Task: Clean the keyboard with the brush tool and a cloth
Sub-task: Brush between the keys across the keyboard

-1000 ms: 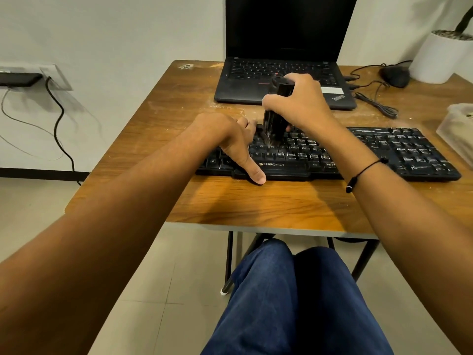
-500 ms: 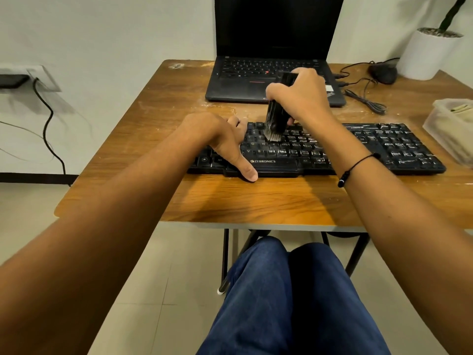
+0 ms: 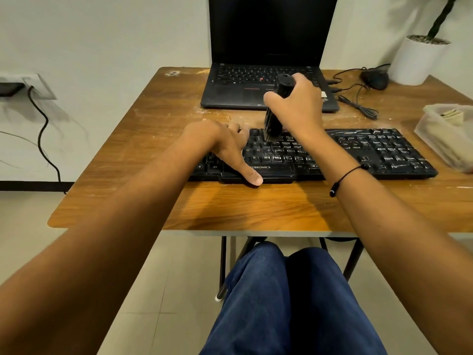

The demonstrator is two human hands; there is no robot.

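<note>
Bristles of the brush tool, gripped upright in the right hand, met the top key rows of the keyboard at twelve o'clock. The left hand pressed flat at nine; short, light strokes would suit.

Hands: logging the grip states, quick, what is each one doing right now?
Left hand: open, rests on the keyboard, steadying it.
Right hand: grips the brush tool, bristles on the keys.

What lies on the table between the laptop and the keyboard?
In the head view, the stretch between laptop and keyboard is bare wood with pale dust; the right hand holds the brush above it.
</note>
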